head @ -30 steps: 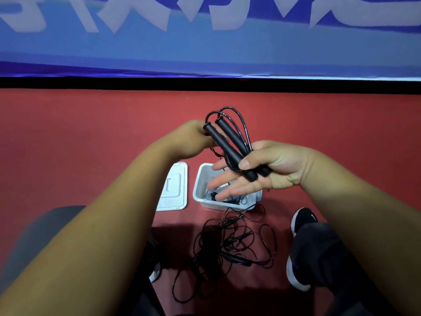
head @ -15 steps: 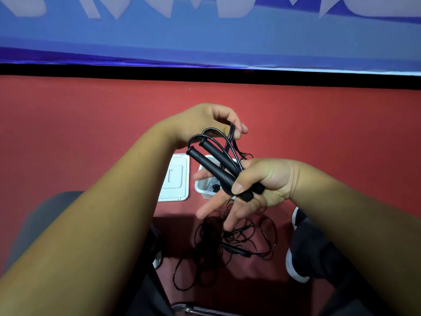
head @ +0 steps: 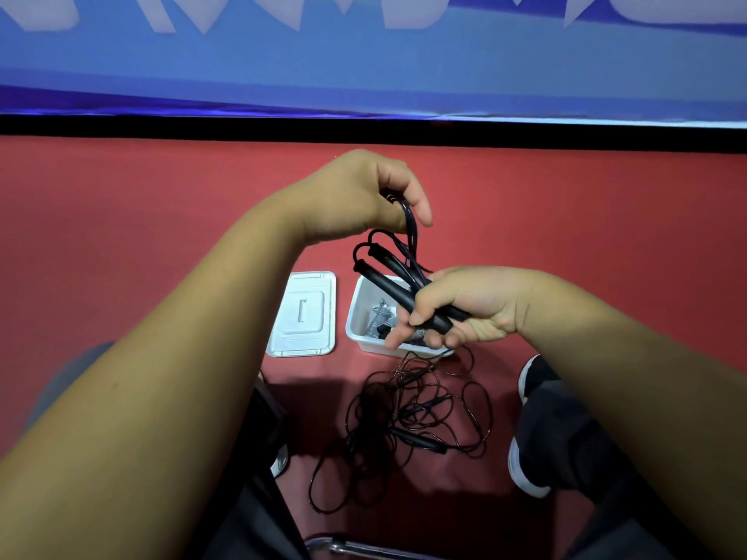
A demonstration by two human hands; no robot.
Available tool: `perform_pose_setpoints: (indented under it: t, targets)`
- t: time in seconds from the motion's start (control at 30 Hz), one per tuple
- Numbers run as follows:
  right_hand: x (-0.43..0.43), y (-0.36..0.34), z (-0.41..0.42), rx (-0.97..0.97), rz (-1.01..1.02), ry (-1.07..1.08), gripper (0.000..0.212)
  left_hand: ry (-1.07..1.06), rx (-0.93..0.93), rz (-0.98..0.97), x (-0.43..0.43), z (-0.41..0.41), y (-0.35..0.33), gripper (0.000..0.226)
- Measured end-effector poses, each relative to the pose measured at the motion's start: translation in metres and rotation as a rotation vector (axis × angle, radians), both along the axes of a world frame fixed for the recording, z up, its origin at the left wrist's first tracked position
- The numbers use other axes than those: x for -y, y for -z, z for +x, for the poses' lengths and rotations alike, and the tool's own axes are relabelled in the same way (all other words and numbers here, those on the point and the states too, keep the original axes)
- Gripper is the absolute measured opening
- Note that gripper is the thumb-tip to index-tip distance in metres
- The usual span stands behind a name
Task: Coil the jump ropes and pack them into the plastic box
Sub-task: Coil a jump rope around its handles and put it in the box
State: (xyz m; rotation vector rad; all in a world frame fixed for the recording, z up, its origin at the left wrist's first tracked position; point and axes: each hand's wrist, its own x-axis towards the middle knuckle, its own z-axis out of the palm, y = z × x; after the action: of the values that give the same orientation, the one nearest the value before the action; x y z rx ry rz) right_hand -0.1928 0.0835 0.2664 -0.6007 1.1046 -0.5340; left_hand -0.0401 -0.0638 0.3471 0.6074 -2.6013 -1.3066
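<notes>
we are judging this to be the coiling step for one jump rope (head: pixel 398 295), held up in front of us and not yet packed. our right hand (head: pixel 465 309) is gripping its two black handles (head: pixel 376 276) side by side, thumb clamped over them and fingers curled underneath. our left hand (head: pixel 355 196) is sitting just above, mostly closed, pinching the gathered loops of cord (head: pixel 410 220) between thumb and fingertips, so the cord is running down from it to the handles. the next move, we are guessing, is calling for winding or tucking that bundle against the handles without letting the loops spring free, then lowering it all into the box.

down on the red floor (head: pixel 161 220), beside our shoe (head: pixel 529 373), more loose ropes (head: pixel 376 422) are lying in a tangle, waiting to be coiled. just beyond the tangle the plastic box (head: pixel 355 313) is standing open, below the right hand, holding a grey metal piece (head: pixel 378 317) and something dark we are not managing to make out. its lid (head: pixel 303 313) is lying flat just beside it on the left, not touching it.
</notes>
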Motion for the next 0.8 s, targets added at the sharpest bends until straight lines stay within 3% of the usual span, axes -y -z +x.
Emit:
perform_pose_setpoints:
  t: [0.13,0.33,0.5,0.57,0.63,0.8]
  targets:
    - [0.009,0.006,-0.001,-0.089,0.058,0.222,0.019,0.069,0.028,-0.185,-0.008,-0.001,-0.005,0.029]
    - [0.017,0.008,-0.012,-0.065,0.104,0.365,0.011,0.111,0.152,-0.297,-0.006,0.002,-0.002,0.028]
    - [0.022,0.002,-0.025,0.09,0.006,0.546,0.014,-0.055,0.44,-0.362,-0.001,0.001,0.018,0.027]
    - [0.024,-0.001,-0.024,0.18,-0.045,0.592,0.015,-0.106,0.507,-0.302,-0.006,-0.004,0.031,0.022]
    - [0.026,0.0,-0.022,0.22,-0.078,0.634,0.015,-0.17,0.495,-0.121,-0.011,-0.007,0.04,0.023]
    - [0.028,0.008,-0.026,-0.048,-0.155,0.72,0.027,-0.217,0.241,0.202,-0.006,-0.006,0.041,0.027]
